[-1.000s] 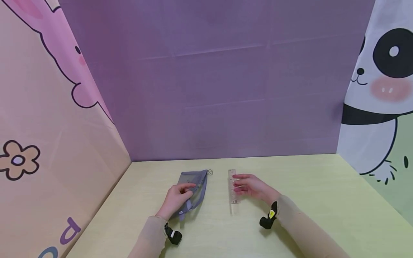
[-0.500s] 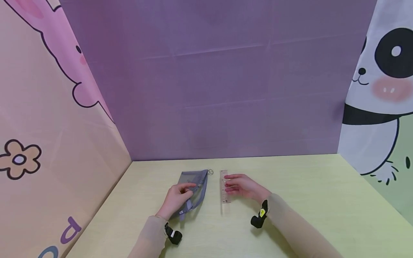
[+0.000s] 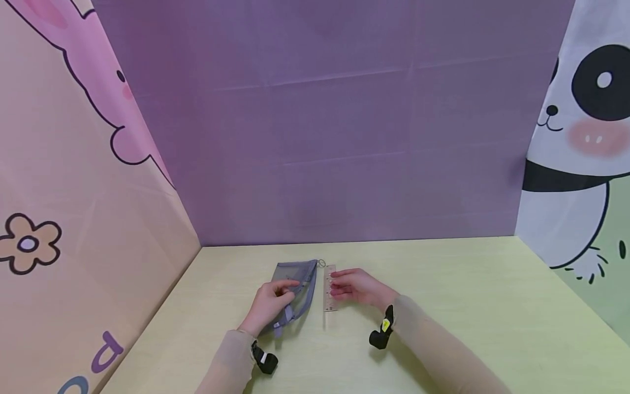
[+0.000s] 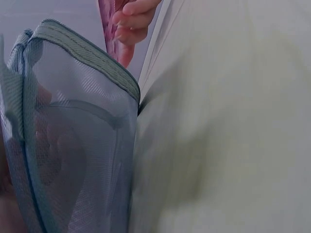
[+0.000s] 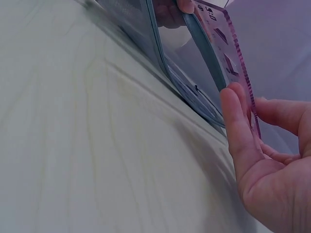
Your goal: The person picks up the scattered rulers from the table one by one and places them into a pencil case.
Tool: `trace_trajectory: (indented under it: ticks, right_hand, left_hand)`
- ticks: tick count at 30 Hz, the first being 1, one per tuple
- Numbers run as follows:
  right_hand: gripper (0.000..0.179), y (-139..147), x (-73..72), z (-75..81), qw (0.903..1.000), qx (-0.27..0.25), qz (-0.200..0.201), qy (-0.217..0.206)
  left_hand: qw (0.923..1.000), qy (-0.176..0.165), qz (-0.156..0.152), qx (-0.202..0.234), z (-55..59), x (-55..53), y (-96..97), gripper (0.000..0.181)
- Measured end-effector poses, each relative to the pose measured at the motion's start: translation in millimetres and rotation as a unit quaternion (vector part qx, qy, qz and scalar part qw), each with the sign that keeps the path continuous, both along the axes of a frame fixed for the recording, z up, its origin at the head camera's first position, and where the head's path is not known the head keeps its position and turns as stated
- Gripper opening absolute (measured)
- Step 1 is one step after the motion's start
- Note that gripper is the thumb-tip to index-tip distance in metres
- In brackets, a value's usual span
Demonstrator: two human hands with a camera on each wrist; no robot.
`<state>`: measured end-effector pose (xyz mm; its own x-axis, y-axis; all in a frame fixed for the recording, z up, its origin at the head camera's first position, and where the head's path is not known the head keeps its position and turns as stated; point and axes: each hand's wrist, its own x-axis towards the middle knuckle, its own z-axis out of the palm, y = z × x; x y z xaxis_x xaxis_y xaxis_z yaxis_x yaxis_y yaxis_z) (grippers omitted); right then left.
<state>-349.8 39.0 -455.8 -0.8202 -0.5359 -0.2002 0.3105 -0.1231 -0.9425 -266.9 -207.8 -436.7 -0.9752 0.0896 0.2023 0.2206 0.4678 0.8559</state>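
My left hand [image 3: 268, 306] pinches the edge of a grey-blue mesh zip pouch [image 3: 295, 268] at the left of centre. The right wrist view shows the pouch's mouth parted between its zip edges, with a left fingertip [image 5: 185, 5] at one edge. My right hand [image 3: 361, 287] holds a short clear pinkish ruler [image 3: 328, 302] between thumb and fingers. In the right wrist view the ruler [image 5: 226, 46] is tilted and overlaps the pouch's zip edge. The left wrist view has the pouch [image 4: 92, 58] filling its left side, with the ruler [image 4: 108, 24] and right fingers beyond.
A small metal ring [image 3: 321, 263] hangs at the pouch's far corner. The pale wooden table [image 3: 443, 284] spreads around both hands. A purple backdrop [image 3: 344, 137] stands behind, with printed cloth walls on both sides. Each wrist wears a small black camera [image 3: 379, 339].
My right hand has carried the ruler leftward, from well apart to close beside the pouch. The left hand and the pouch have stayed in place.
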Motion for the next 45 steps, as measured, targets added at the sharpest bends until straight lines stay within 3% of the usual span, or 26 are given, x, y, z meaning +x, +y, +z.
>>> trace_trajectory:
  ticks: [14,24,45]
  right_hand:
    - [0.039,-32,-0.2,1.4,0.9999,0.008,-0.011,-0.007]
    - [0.027,-47,-2.0,0.6,0.9994,0.015,-0.028,-0.017]
    - [0.014,-77,3.7,2.1,0.9974,0.054,-0.043,0.020]
  left_hand:
    - [1.0000,0.003,0.002,-0.003,2.5,1.1,0.4,0.035]
    - [0.9999,0.009,0.003,-0.008,0.1,0.3,0.1,0.035]
    - [0.9999,0.005,0.013,-0.010,5.0,1.8,-0.4,0.034]
